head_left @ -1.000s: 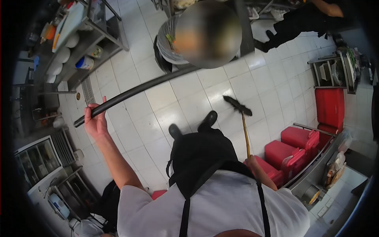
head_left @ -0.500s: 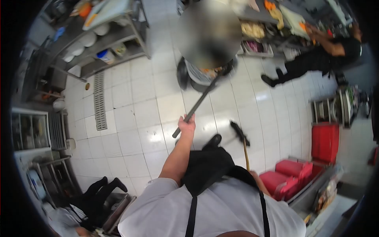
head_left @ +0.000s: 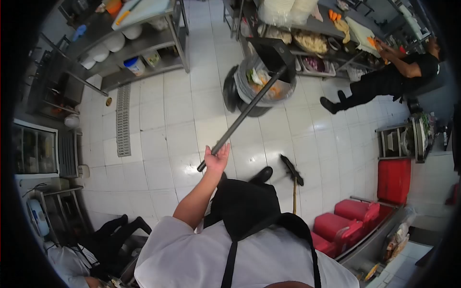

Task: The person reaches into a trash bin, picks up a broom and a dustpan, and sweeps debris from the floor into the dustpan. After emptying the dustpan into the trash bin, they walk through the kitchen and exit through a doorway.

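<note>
My left hand (head_left: 217, 157) is around the lower end of a long dark handle, thumb and fingers partly spread. The handle belongs to a black dustpan (head_left: 271, 52), whose scoop is tilted over a bin (head_left: 254, 109) lined with a clear bag. Food scraps (head_left: 261, 80) and other waste lie inside the bin. A broom (head_left: 291, 171) with dark bristles rests its head on the floor to my right, its wooden handle running back toward my body. My right hand is hidden from view.
Steel shelves with white bowls (head_left: 114, 42) stand at upper left. A person in black (head_left: 384, 79) works at the counter on the right. Red containers (head_left: 341, 223) line my right side. Another person (head_left: 108, 240) is at lower left. A floor drain (head_left: 123, 122) crosses the tiles.
My left hand and the dustpan's handle end have shifted slightly left and toward me. The scoop, blurred over before, now shows tilted above the bin. My right forearm has gone out of sight.
</note>
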Demonstrator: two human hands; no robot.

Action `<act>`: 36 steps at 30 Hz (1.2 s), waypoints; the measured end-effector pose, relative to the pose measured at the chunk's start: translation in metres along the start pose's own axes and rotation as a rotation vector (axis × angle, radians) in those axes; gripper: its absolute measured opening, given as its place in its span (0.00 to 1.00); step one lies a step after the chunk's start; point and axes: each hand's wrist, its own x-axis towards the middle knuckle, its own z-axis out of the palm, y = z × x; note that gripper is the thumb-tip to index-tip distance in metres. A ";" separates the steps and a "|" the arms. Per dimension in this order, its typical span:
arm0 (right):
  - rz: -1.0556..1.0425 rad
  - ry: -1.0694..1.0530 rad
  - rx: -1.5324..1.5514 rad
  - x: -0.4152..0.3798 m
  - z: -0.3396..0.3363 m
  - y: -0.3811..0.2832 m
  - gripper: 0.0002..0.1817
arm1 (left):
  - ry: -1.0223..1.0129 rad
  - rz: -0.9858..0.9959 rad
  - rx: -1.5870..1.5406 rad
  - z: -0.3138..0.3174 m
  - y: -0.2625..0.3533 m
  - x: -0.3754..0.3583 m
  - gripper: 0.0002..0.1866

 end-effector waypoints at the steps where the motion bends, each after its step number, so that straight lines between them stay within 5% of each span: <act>1: 0.144 -0.047 0.142 -0.019 -0.004 -0.011 0.11 | -0.034 -0.022 0.104 -0.014 -0.001 0.003 0.23; 4: 0.416 0.000 0.536 -0.101 -0.031 -0.084 0.05 | 0.161 0.106 0.074 -0.063 0.001 0.038 0.15; 6: 0.378 -0.020 0.666 -0.119 -0.041 -0.095 0.04 | 0.246 0.152 0.084 -0.061 -0.002 0.034 0.11; 10: 0.314 -0.041 0.498 -0.126 -0.061 -0.116 0.04 | 0.015 0.060 0.014 -0.084 0.012 0.014 0.09; 13: 0.478 0.015 0.502 -0.114 -0.058 -0.109 0.04 | -0.055 -0.147 0.057 -0.090 0.035 -0.012 0.20; 17: 0.679 0.059 0.684 -0.085 -0.037 -0.092 0.07 | -0.066 -0.329 -0.008 -0.106 0.077 -0.015 0.15; 18: 0.486 0.098 0.738 -0.112 -0.043 -0.105 0.07 | -0.058 -0.259 0.063 -0.095 0.077 -0.025 0.14; 19: 0.508 0.126 0.749 -0.107 -0.034 -0.097 0.07 | -0.021 -0.301 0.041 -0.083 0.078 -0.036 0.15; 27: 0.503 0.310 0.547 -0.109 0.011 -0.100 0.15 | -0.015 -0.416 0.449 0.017 -0.089 -0.048 0.19; 31: 0.564 0.344 0.638 -0.097 0.001 -0.097 0.18 | -0.143 -0.246 0.708 0.046 -0.211 0.005 0.16; 33: 0.643 0.360 0.672 -0.091 -0.009 -0.096 0.20 | -0.060 -0.135 0.956 0.056 -0.275 0.018 0.09; 36: 0.580 0.366 0.736 -0.086 -0.043 -0.083 0.21 | -0.013 -0.064 1.184 0.064 -0.353 0.032 0.13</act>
